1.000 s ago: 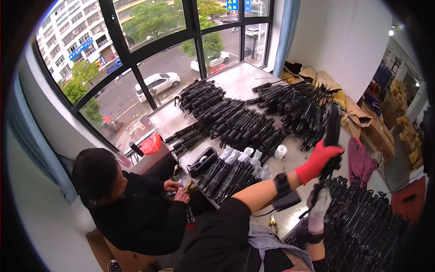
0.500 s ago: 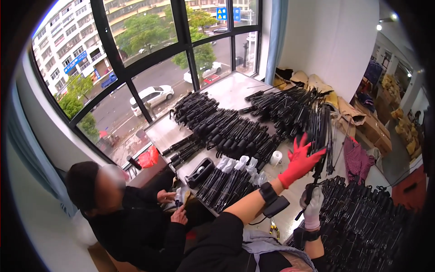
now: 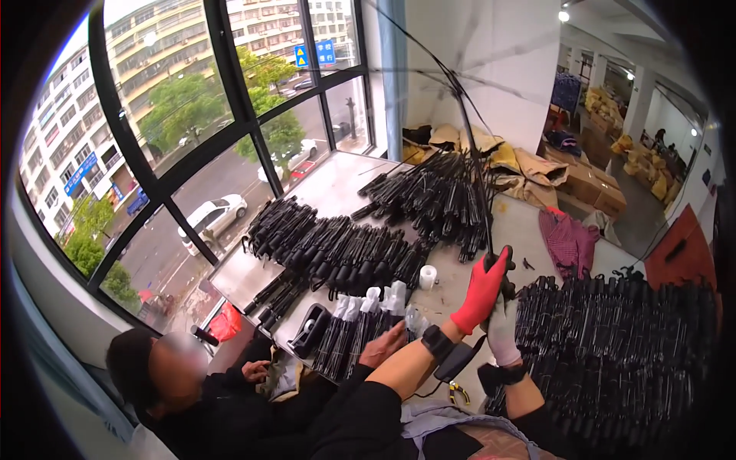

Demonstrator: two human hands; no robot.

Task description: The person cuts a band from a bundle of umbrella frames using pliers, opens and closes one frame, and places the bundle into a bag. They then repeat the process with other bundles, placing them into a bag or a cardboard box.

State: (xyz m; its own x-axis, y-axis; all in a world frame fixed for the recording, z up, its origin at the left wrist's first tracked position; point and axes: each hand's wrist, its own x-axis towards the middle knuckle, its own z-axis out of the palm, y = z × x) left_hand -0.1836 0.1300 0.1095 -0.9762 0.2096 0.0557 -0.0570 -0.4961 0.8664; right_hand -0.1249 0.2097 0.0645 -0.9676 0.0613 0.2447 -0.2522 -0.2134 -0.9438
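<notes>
An umbrella frame (image 3: 477,165) without fabric stands upright in front of me, its thin ribs spread out at the top and blurred by motion. My left hand (image 3: 483,291), in a red glove with dark fingertips, is closed round the lower shaft. Just below it my right hand (image 3: 502,331), in a pale glove with dark fingers, grips the handle end, which the fingers mostly hide. To the right of my hands lie rows of folded black umbrella frames (image 3: 606,330). Another heap of black frames (image 3: 437,195) lies beyond my hands.
At the left sits a co-worker (image 3: 207,383), one hand near frames with white plastic wraps (image 3: 368,307). A black tape dispenser (image 3: 310,330), a white roll (image 3: 428,277) and yellow-handled pliers (image 3: 459,393) are on the table (image 3: 257,257). Maroon cloth (image 3: 569,238) lies at the far right.
The umbrella frame has gone from folded to spread at the top. My left hand has closed from spread fingers onto the shaft. The view has turned right; the co-worker's hand has reached toward the wrapped frames.
</notes>
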